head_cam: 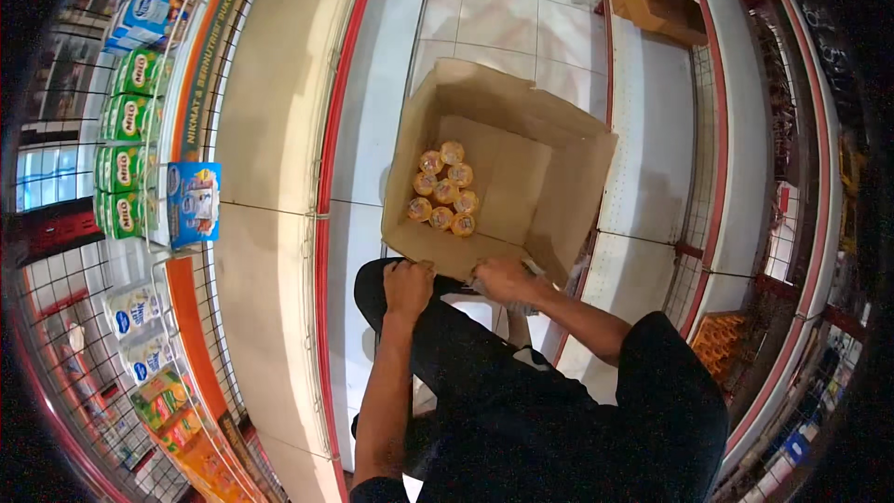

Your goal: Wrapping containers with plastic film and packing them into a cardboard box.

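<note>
An open cardboard box (580,181) stands in front of me in the aisle. Several small round cups with orange, printed lids (445,190) lie grouped on the left of its bottom. My left hand (408,288) grips the near rim at the left corner, fingers curled over the edge. Farther right along the same rim, my right hand (506,282) is closed at the edge. Crumpled clear plastic (522,307) shows beneath that hand; whether the fingers also hold it is unclear. My knee, in dark cloth, is up close to the box's near left side.
White shelves (374,84) edged in red run along the left. More shelves (653,119) line the right, one bearing a small open carton (656,10). Green Milo packs (129,119) fill a wire rack at far left. An orange tray (719,344) sits at lower right.
</note>
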`<state>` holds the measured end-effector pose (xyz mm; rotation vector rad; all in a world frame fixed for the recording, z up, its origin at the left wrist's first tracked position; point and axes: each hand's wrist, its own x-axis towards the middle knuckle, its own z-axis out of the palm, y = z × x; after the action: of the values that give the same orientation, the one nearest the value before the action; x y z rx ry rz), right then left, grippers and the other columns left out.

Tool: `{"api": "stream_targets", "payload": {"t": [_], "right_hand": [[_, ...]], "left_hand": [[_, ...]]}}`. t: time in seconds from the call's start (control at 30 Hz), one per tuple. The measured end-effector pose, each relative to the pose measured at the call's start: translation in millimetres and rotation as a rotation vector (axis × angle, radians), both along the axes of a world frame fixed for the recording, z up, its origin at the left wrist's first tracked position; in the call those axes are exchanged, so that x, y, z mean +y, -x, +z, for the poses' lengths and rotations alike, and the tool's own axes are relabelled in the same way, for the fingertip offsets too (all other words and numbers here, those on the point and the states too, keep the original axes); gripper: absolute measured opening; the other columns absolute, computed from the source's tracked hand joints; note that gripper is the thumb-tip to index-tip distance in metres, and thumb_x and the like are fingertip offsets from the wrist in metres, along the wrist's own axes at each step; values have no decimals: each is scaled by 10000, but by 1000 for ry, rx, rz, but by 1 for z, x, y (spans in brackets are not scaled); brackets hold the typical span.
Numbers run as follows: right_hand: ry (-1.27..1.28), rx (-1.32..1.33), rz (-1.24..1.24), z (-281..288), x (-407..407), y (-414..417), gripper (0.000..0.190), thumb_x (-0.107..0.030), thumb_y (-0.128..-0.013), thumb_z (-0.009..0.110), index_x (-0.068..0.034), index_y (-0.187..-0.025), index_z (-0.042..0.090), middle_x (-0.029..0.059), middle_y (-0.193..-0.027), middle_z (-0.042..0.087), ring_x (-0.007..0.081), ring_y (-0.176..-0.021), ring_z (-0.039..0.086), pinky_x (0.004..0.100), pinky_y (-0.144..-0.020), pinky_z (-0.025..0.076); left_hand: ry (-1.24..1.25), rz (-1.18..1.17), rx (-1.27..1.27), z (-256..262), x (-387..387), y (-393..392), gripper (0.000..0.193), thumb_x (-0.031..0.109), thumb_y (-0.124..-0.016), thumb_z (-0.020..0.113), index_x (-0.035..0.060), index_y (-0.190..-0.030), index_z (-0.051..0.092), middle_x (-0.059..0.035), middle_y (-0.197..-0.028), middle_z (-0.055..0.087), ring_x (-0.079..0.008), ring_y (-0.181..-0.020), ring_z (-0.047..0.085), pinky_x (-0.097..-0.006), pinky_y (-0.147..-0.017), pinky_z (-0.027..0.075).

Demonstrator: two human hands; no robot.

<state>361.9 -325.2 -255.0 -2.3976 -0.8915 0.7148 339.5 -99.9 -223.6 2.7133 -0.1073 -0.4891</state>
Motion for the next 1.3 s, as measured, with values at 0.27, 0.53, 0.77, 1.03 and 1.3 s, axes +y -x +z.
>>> {"api": "stream_targets", "payload": {"t": [0.27, 0.53, 0.77, 1.03, 1.3], "right_hand": [[226, 801, -327, -67, 5, -107, 718, -657, -826, 578, -12, -1135, 643, 217, -1087, 645, 352, -952, 627, 422, -837, 502], [330, 525, -633, -401, -83, -57, 712, -396, -814, 727, 24, -1311, 439, 217, -1105, 614, 331, -946, 634, 406, -809, 524], [44, 426, -604, -493, -19, -26, 554, -337, -842, 710, 4, -1232, 513, 205, -1119, 605, 356, -1021, 610, 427, -837, 521], [136, 136, -936, -421, -81, -52, 285, -262, -831, 693, -19, -959, 618, 126, -971, 643, 325, -949, 629, 451, -784, 504], [-205, 386, -514, -87, -18, -86, 333, -204, -793, 736, -27, -1022, 571, 134, -969, 643, 264, -946, 619, 372, -835, 483]], "left_hand": [[184, 182, 54, 5, 5, -7, 228, 256, -864, 620, 76, -950, 731, -101, -829, 717, -290, -861, 664, -420, -871, 453], [233, 134, 51, -5, -27, -32, 252, 283, -893, 606, 65, -914, 730, -138, -804, 703, -317, -842, 656, -423, -845, 461], [121, 158, 57, -4, -2, -20, 248, 282, -906, 597, 77, -978, 717, -147, -920, 701, -321, -906, 647, -427, -911, 434], [169, 135, -37, -4, -17, -30, 221, 235, -902, 610, 41, -923, 712, -171, -895, 697, -346, -868, 647, -453, -828, 471], [240, 379, -3, 9, 10, -6, 387, 166, -778, 709, 65, -1146, 643, -158, -982, 660, -348, -918, 606, -480, -865, 452]]}}
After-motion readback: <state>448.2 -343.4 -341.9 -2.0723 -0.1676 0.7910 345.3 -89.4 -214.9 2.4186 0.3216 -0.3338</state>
